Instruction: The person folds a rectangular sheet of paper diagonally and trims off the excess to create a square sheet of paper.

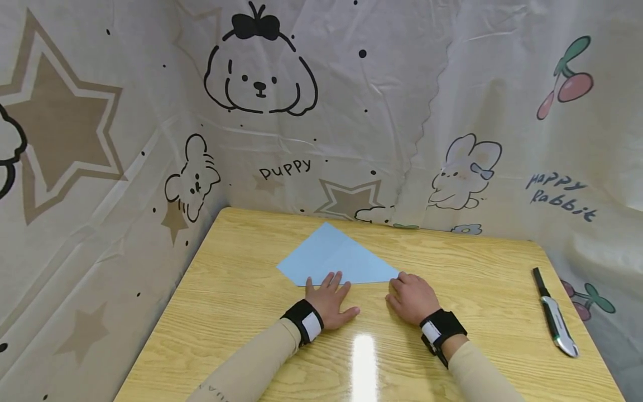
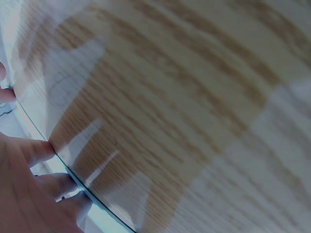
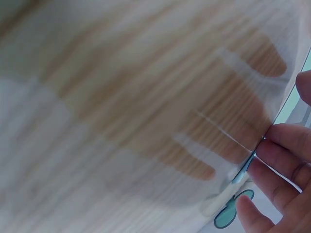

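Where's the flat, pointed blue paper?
The paper lies mid-frame in the head view, on the yellow wooden table, left hand on its near edge, right hand at its right corner.

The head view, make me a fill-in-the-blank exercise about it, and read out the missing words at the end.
1. The sheet of paper on the table is ____ in color.
2. The word printed below the dog drawing is ____.
3. Between the left hand and the right hand, the one nearer the box cutter is the ____ one.

Missing words: blue; puppy; right.
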Demonstrator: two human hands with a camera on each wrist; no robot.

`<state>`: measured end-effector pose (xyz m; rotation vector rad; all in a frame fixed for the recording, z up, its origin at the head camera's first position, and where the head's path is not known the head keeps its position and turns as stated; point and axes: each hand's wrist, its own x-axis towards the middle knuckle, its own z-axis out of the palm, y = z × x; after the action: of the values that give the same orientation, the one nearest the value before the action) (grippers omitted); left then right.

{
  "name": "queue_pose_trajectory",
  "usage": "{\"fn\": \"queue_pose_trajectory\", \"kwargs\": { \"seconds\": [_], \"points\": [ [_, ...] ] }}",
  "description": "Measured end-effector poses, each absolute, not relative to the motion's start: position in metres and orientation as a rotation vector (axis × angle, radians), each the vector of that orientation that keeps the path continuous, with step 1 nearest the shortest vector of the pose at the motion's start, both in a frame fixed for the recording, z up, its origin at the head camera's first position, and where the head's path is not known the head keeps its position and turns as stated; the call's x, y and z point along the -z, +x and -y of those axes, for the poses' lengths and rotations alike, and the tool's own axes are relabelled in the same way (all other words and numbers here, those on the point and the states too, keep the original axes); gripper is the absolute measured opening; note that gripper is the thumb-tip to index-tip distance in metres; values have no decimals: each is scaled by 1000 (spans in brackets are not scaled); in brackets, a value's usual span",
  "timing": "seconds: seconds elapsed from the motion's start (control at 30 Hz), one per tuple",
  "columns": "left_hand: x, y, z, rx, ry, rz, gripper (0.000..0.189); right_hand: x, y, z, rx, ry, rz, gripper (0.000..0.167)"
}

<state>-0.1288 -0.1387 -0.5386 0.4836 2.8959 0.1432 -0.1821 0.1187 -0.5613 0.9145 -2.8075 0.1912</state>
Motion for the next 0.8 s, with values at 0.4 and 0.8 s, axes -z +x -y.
{"fn": "queue_pose_trajectory", "kwargs": {
  "seconds": [0.4, 0.8],
  "points": [
    [527, -124, 138, -97, 478, -2889, 75, 559, -180, -123, -225, 888, 2778, 24],
    [536, -121, 146, -66, 495, -2934, 75, 561, -179, -122, -201, 842, 2795, 25]
  ]
}}
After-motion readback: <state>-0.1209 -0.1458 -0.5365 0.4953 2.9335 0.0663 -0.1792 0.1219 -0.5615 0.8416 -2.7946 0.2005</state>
